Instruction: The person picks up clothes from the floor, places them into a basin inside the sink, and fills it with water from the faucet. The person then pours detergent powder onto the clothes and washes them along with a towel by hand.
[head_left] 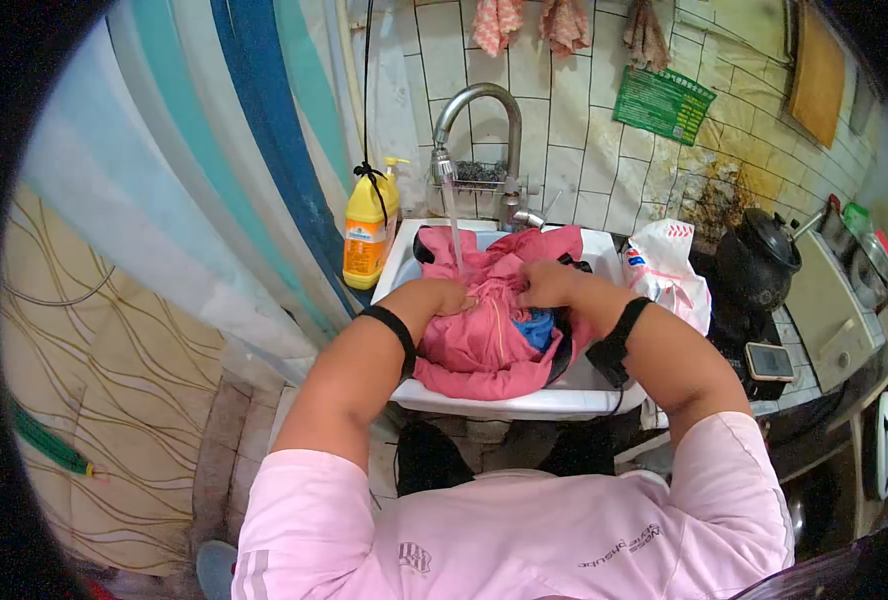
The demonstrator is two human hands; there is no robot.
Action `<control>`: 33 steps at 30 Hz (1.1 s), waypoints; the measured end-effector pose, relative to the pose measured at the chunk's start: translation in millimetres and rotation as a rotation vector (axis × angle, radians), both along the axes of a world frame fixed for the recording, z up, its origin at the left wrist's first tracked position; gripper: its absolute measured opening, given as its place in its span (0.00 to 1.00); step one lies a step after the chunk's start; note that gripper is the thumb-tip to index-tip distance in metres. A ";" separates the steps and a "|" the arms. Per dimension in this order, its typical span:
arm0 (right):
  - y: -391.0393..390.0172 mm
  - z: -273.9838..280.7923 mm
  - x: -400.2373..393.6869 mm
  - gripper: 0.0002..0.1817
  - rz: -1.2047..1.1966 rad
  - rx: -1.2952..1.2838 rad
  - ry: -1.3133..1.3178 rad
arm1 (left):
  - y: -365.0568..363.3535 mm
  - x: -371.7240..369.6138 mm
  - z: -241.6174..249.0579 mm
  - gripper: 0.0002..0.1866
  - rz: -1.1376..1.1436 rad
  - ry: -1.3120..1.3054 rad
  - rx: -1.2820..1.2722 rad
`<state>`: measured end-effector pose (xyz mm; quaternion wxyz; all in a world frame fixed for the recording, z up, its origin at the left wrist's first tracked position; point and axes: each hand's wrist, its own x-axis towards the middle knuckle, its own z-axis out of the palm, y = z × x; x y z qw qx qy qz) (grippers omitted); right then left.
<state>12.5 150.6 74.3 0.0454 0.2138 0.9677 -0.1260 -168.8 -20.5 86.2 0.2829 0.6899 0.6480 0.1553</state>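
Note:
A pink jacket with dark trim lies bunched in the white sink; some blue cloth shows in its folds. Water runs from the curved metal faucet onto the upper part of the jacket. My left hand is closed on the fabric left of the middle, its fingertips partly hidden by folds. Just across from it, my right hand grips the same jacket, with its fingers curled into the cloth. Black bands circle both my forearms.
A yellow pump bottle stands at the sink's left corner, beside a striped curtain. On the right are a white plastic bag, a black pot and a phone. Cloths hang on the tiled wall.

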 end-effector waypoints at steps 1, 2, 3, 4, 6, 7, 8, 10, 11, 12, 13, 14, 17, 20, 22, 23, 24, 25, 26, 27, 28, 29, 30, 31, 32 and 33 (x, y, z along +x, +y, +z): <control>-8.0 7.3 6.8 0.33 -0.001 -0.003 0.009 | 11.6 -3.4 -11.7 0.30 -0.001 0.009 -0.003; -21.1 19.3 17.0 0.31 0.011 0.113 -0.145 | 34.9 -10.2 -34.0 0.29 -0.012 0.280 -0.080; -31.5 23.9 24.9 0.28 0.022 0.226 -0.299 | 45.0 -13.9 -45.5 0.28 -0.024 0.552 -0.159; -35.1 13.8 29.7 0.28 0.019 0.217 -0.286 | 39.6 -14.0 -44.8 0.28 -0.028 0.565 -0.167; -35.8 -12.3 34.0 0.26 0.077 0.513 -0.112 | 28.0 -15.4 -40.4 0.26 0.010 0.421 0.008; -33.6 -16.3 31.4 0.26 0.072 0.508 -0.100 | 21.9 -15.0 -34.7 0.26 0.007 0.434 0.003; -29.8 -14.9 26.7 0.23 -0.010 0.408 -0.072 | 15.1 -14.3 -28.0 0.25 0.028 0.384 0.045; -22.2 -1.8 21.4 0.18 -0.189 0.215 0.061 | 5.0 -18.6 -20.8 0.24 0.047 0.339 0.083; -19.6 10.0 20.5 0.18 -0.166 0.207 0.255 | 3.5 -27.1 -20.7 0.24 0.095 0.306 0.042; -16.0 22.4 20.0 0.18 -0.143 0.196 0.447 | 2.6 -33.9 -22.2 0.23 0.143 0.270 -0.001; -16.1 43.2 18.8 0.19 -0.156 0.197 0.466 | 0.9 -36.4 -21.9 0.23 0.142 0.272 -0.005; -17.9 66.5 15.2 0.19 -0.169 0.199 0.486 | -0.8 -38.8 -20.7 0.23 0.159 0.143 0.011; -19.1 119.3 0.4 0.20 -0.263 0.063 0.648 | -12.7 -29.5 -12.4 0.30 0.228 -0.098 0.064; -34.0 176.2 -3.0 0.19 -0.310 0.087 0.869 | -24.6 -3.8 5.1 0.41 0.344 -0.227 0.084; -25.5 199.0 -13.8 0.20 -0.322 0.042 0.965 | -30.5 15.3 23.1 0.47 0.406 -0.238 0.066; -21.6 209.3 -18.3 0.20 -0.336 -0.006 1.060 | -34.1 24.3 34.3 0.52 0.420 -0.287 0.095; -18.0 220.2 -22.4 0.20 -0.336 -0.002 1.065 | -36.0 32.3 45.2 0.57 0.434 -0.335 0.126; -17.2 232.9 -25.6 0.19 -0.276 -0.030 1.142 | -35.6 39.2 53.8 0.57 0.433 -0.333 0.132; -20.0 244.0 -27.4 0.20 -0.214 -0.059 1.217 | -33.6 46.2 61.2 0.58 0.417 -0.412 0.260; -22.7 252.9 -29.2 0.20 -0.210 -0.056 1.218 | -30.6 53.1 68.0 0.59 0.399 -0.492 0.387; -27.1 261.7 -29.4 0.19 -0.129 -0.050 1.333 | -26.7 62.2 75.4 0.59 0.399 -0.491 0.390; -33.9 272.0 -27.9 0.19 -0.048 -0.044 1.447 | -21.4 71.2 82.7 0.57 0.379 -0.471 0.555; -59.1 276.0 -17.1 0.17 -0.035 -0.313 1.516 | -15.4 74.5 87.9 0.55 0.355 -0.450 0.717; -57.9 272.7 -19.5 0.17 -0.040 -0.312 1.516 | -5.9 70.8 91.1 0.55 0.352 -0.451 0.714; -52.4 264.9 -24.2 0.17 0.055 -0.425 1.541 | 5.9 65.6 93.2 0.52 0.403 -0.563 0.729; -47.5 256.7 -28.9 0.17 0.152 -0.537 1.560 | 14.5 61.3 92.0 0.49 0.453 -0.676 0.744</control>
